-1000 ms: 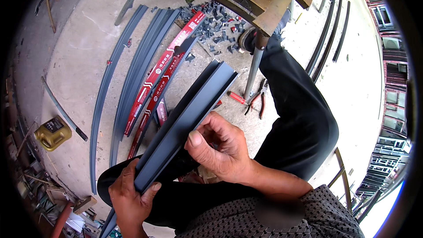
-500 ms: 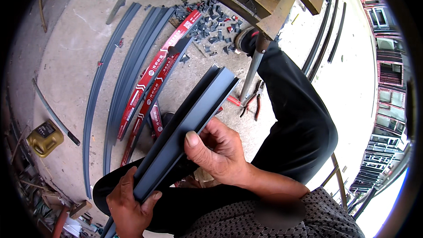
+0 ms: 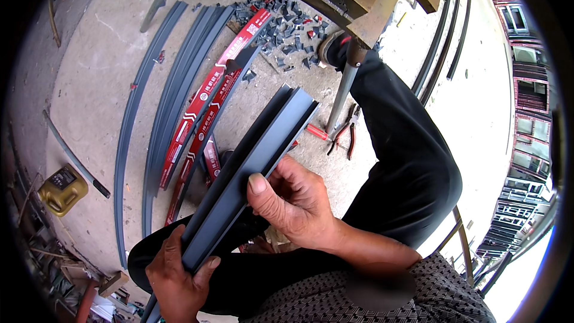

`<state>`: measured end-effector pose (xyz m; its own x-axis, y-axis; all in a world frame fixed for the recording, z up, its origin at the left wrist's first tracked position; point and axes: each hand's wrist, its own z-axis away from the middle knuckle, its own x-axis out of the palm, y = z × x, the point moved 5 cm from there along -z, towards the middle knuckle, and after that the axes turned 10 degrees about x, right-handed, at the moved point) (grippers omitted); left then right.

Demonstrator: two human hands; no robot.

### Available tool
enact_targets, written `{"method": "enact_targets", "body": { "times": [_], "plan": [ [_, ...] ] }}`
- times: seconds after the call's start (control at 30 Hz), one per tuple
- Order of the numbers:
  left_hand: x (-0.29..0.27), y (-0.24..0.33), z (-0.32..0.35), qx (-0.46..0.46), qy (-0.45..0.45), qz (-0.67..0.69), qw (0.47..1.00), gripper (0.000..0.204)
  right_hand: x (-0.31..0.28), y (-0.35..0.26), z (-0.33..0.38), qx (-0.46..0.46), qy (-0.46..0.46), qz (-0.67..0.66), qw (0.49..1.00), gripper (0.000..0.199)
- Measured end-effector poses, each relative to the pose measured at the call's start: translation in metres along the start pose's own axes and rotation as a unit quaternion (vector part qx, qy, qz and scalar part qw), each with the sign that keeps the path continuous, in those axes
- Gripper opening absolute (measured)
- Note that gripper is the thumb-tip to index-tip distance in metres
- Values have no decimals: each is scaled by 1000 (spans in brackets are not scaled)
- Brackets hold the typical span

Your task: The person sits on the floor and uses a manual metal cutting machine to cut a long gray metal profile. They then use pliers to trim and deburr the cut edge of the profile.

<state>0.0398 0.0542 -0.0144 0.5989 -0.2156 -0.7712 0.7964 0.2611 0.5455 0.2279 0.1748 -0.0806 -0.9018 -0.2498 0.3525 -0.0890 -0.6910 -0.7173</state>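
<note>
A long dark grey channel profile (image 3: 263, 149) slants across my lap, its cut far end pointing up and right. My left hand (image 3: 177, 278) wraps round its near end, thumb on one side and fingers on the other. Farther along, my right hand (image 3: 293, 203) grips the profile from the right, its thumb pressed on the edge and the fingers curled beneath, partly hidden. The profile's end stays apart from the metal machine (image 3: 382, 9) above it.
Left on the floor lie grey profiles (image 3: 179, 96), red-filmed profiles (image 3: 206, 93) and a gold jerrycan (image 3: 63, 191). Offcuts (image 3: 293, 30) are scattered below the machine. Pliers (image 3: 351, 134) and a red-handled tool (image 3: 317, 131) lie by the machine's leg (image 3: 344, 96). Dark strips (image 3: 439, 42) lie at right.
The profile's far end has shifted slightly left, with my right hand moving along with it. Both hands keep their grip. The whole view has shifted a little.
</note>
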Motion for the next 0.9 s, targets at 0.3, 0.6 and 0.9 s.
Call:
{"method": "enact_targets", "body": {
  "times": [0.3,0.6,0.9],
  "plan": [
    [3,3,2,14,24,-31,999,69,-3,5,0,-8,19,30,999,28],
    [7,3,1,13,30,-49,998,72,-3,-3,1,-16,-5,19,1000,21],
    [8,1,2,4,40,-55,998,74,-2,-3,1,-23,-34,4,999,23]
  ]
}}
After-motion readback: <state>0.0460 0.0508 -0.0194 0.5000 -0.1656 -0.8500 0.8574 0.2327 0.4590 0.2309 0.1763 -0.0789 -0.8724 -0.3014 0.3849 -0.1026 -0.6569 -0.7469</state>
